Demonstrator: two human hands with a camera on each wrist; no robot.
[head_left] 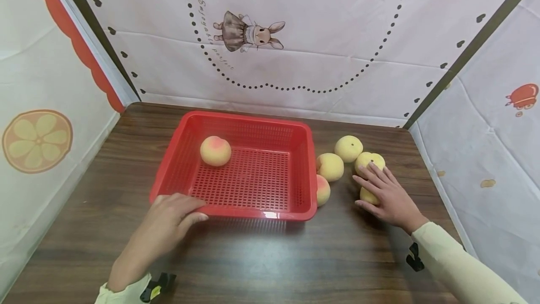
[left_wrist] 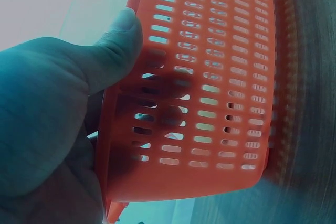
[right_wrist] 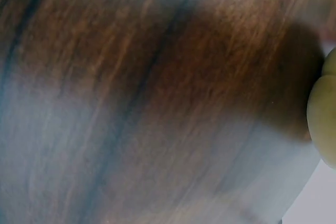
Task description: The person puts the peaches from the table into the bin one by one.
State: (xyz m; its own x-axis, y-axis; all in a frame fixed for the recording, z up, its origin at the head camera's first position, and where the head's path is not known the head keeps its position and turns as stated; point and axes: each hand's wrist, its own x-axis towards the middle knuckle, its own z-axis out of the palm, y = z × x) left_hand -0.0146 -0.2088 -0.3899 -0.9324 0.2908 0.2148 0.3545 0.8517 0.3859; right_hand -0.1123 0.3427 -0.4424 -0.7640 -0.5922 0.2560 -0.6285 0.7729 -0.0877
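1. Nearest the camera, the left sleeve (head_left: pixel 124 293) sits at the bottom left of the frame; the dark device (head_left: pixel 158 286) beside its cuff could scrape the bench (head_left: pixel 253 257) if the wrist dropped.
2. Just above it, the left hand (head_left: pixel 168 219) has its grip pinched on the near-left rim of the red basket (head_left: pixel 249 211), the thumb on the outer wall. Pressing or pulling unevenly there could tip or drag it.
3. Left of centre, inside the basket, sits a lone peach (head_left: pixel 215 151); with no neighbours to brace it, a jolt could set it rolling.
4. Right of centre, the basket's right wall (head_left: pixel 311 168) stands between its interior and the loose fruit; anything carried across too low would likely strike it.
5. Beyond that wall are a part-hidden peach (head_left: pixel 323 190), a middle peach (head_left: pixel 330 167) and a far peach (head_left: pixel 348 148). Sliding the basket rightward could scatter them.
6. At the right, the right hand (head_left: pixel 388 198) lies with its grip spread over a back peach (head_left: pixel 363 160) and a front peach (head_left: pixel 369 196). Pressing down off-centre could squirt one sideways.
7. Far right, the cloth wall (head_left: pixel 485 154) limits room for the right sleeve (head_left: pixel 460 262).
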